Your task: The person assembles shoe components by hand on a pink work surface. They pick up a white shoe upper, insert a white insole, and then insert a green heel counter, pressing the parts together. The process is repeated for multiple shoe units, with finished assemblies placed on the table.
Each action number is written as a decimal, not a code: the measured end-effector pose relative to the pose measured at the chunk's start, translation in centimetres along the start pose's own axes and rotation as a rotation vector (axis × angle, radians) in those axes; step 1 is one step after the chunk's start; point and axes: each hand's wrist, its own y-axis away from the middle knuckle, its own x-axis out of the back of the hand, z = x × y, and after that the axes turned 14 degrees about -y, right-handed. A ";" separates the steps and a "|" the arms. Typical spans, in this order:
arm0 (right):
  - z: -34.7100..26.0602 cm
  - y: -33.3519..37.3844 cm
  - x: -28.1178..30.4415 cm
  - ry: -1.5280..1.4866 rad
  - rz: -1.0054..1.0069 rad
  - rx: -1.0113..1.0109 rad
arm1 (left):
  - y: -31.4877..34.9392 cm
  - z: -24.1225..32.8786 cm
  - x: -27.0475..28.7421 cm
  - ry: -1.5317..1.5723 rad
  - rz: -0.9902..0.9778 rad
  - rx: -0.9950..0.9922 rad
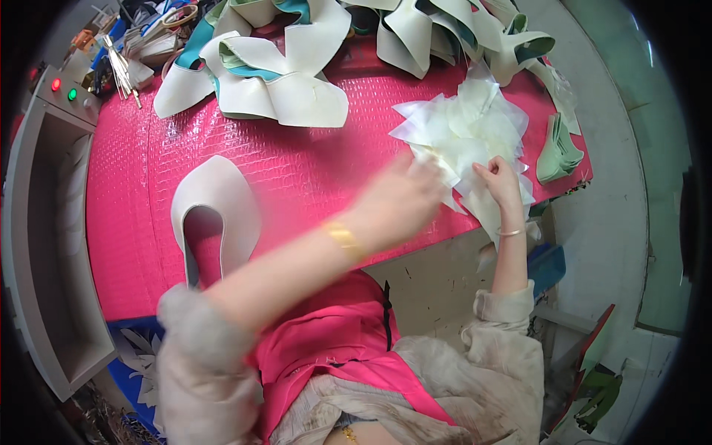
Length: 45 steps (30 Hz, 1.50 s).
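A loose heap of thin, translucent white pieces [482, 122] lies at the right of the pink-covered table. My left hand [415, 185] reaches across to its near edge; motion smears the fingers, so their grip is unclear. At the heap's lower right, my right hand [499, 178] has thumb and forefinger drawn together on a translucent white piece. A single white shoe upper [222, 178], curved around a U-shaped opening, rests on the table to the left, below my left forearm and apart from both hands.
Stacked white shoe uppers with teal and green linings [278, 93] line the far side, with another group [437, 37] to their right. A folded green bundle [558, 152] sits at the right edge. A grey machine box with red and green buttons [63, 90] borders the left.
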 end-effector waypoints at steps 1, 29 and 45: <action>-0.2 0.0 -0.2 -0.206 -0.044 -0.018 | -0.7 2.0 -3.2 -0.014 0.068 0.033; -11.9 11.5 0.3 0.081 0.286 0.953 | -6.9 -7.0 -9.9 0.317 -0.492 0.402; -24.5 10.9 -20.3 -1.401 -1.201 -0.350 | 30.3 -14.0 13.0 0.976 -0.229 1.208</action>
